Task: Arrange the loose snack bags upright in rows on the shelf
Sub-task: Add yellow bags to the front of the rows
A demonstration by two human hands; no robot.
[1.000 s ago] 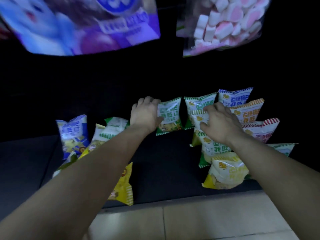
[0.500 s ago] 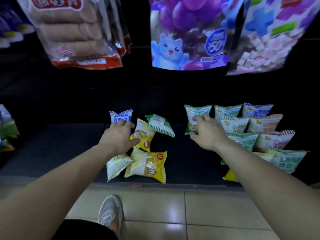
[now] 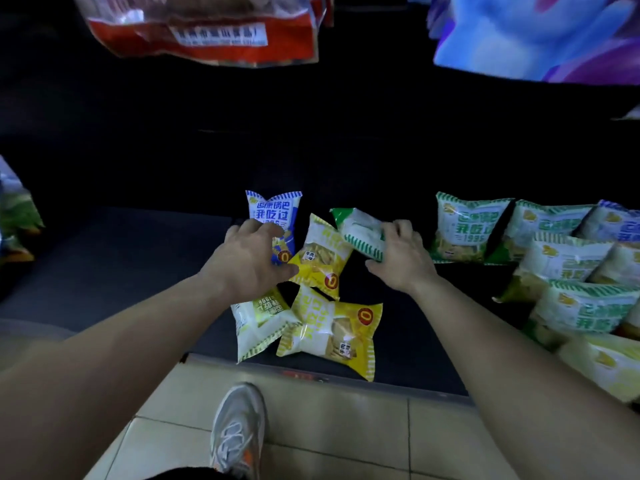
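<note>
On the dark shelf a loose pile lies in the middle. In it a blue bag stands upright, a yellow bag leans against it, and a second yellow bag and a pale yellow-green bag lie flat at the front edge. My left hand lies over the blue bag's lower part with the thumb on the leaning yellow bag; whether it grips is unclear. My right hand holds a green-striped bag, tilted above the shelf. Rows of upright green and blue bags fill the right side.
Large bags hang overhead: a red one and a blue-purple one. More bags sit at the far left edge. Below the shelf's front lip is tiled floor with my shoe.
My right hand left the rows at the right and took hold of the green-striped bag in the middle. The left hand stayed on the loose pile. The view shifted left.
</note>
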